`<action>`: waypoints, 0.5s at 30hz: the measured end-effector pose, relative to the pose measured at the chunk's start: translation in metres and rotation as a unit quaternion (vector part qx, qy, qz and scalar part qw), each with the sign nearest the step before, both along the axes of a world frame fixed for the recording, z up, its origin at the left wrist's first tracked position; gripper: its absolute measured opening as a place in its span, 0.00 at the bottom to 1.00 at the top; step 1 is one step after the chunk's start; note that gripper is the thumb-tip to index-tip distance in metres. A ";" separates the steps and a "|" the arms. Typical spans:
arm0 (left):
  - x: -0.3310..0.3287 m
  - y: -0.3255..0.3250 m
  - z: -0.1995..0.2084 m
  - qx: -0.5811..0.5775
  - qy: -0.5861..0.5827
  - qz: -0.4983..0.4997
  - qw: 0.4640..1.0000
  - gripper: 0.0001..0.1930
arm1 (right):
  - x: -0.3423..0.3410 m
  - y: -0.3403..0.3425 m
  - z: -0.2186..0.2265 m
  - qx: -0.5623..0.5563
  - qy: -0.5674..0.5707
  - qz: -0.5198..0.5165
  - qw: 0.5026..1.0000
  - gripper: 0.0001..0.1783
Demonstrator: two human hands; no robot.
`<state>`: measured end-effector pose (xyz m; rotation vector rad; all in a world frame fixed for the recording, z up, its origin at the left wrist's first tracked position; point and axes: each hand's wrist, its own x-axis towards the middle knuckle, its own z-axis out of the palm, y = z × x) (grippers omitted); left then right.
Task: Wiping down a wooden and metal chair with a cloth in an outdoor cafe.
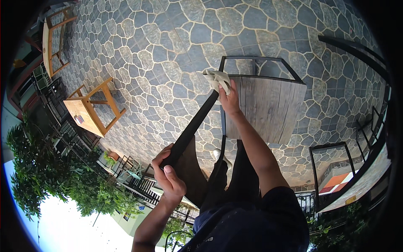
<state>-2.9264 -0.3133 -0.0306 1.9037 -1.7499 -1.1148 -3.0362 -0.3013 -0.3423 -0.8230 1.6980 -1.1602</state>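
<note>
A chair with a black frame and a grey wood-grain seat (268, 109) stands tilted in front of me. One black bar (194, 122) of its frame slants from the lower left up toward the seat's far corner. My left hand (170, 178) is closed round the near end of this bar, beside a dark brown panel (189, 168). At the bar's far end, my right hand (229, 101) grips a crumpled beige cloth (217, 78) and presses it against the frame. The fingers under the cloth are partly hidden.
Stone-patterned tiles (184, 54) cover the floor. To the left stand a light wooden stool (86, 115) and another wooden piece of furniture (48, 42). Black frames (333, 147) stand at the right, and a curved black rail (357, 50) is at the far right. Leafy plants (46, 168) grow lower left.
</note>
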 end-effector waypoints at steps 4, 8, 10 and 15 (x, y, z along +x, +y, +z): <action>0.000 0.002 -0.001 0.001 0.008 0.002 1.000 0.21 | -0.031 -0.019 -0.034 0.027 0.147 0.148 0.978 0.14; -0.002 0.001 0.002 0.001 -0.018 -0.005 1.000 0.21 | -0.033 -0.036 -0.041 0.102 0.111 0.228 0.962 0.17; -0.003 -0.001 0.003 0.004 -0.030 -0.007 1.000 0.22 | -0.036 -0.042 -0.029 0.131 0.092 0.248 0.956 0.17; -0.007 -0.002 0.003 0.024 -0.055 -0.008 0.998 0.19 | -0.057 -0.060 0.042 0.192 0.057 0.324 0.924 0.18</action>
